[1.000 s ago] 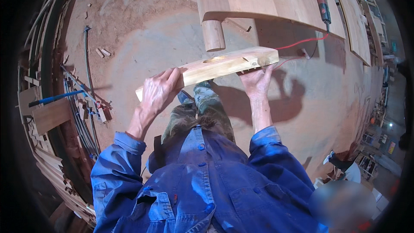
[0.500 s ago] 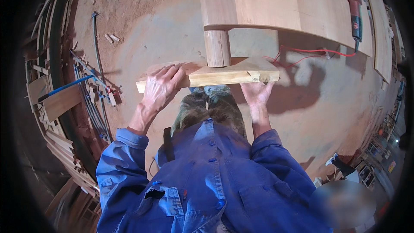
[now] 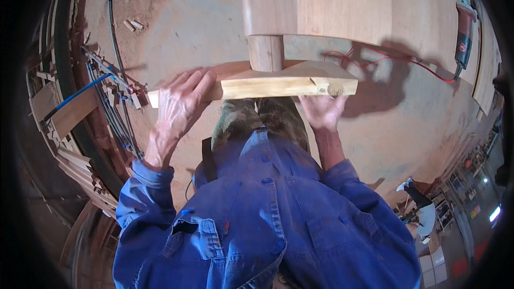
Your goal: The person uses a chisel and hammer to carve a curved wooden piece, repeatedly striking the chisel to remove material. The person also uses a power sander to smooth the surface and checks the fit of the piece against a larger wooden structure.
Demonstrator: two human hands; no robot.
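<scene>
A thick pale wooden board (image 3: pixel 289 88) lies crosswise in front of me, its front edge facing me. My left hand (image 3: pixel 184 96) is closed over its left end, fingers on top. Beneath the right part, my right hand (image 3: pixel 324 112) supports the board from below; its fingers are partly hidden under the wood. A short round wooden post (image 3: pixel 266 53) stands between the board and a large smooth wooden panel (image 3: pixel 342 5) beyond. Whether the post is fixed to the board cannot be seen.
An angle grinder (image 3: pixel 465 32) lies at the panel's right side, its red cord (image 3: pixel 417 63) trailing below. Long bar clamps (image 3: pixel 110 112) and stacked boards (image 3: pixel 69 109) are on the left. Small wood offcuts (image 3: pixel 133 24) lie on the dusty floor. Another person (image 3: pixel 425 217) is at the lower right.
The board appears larger and closer, with both hands still on it. The panel and grinder have shifted in view, the grinder to the right. The person at lower right shows more clearly.
</scene>
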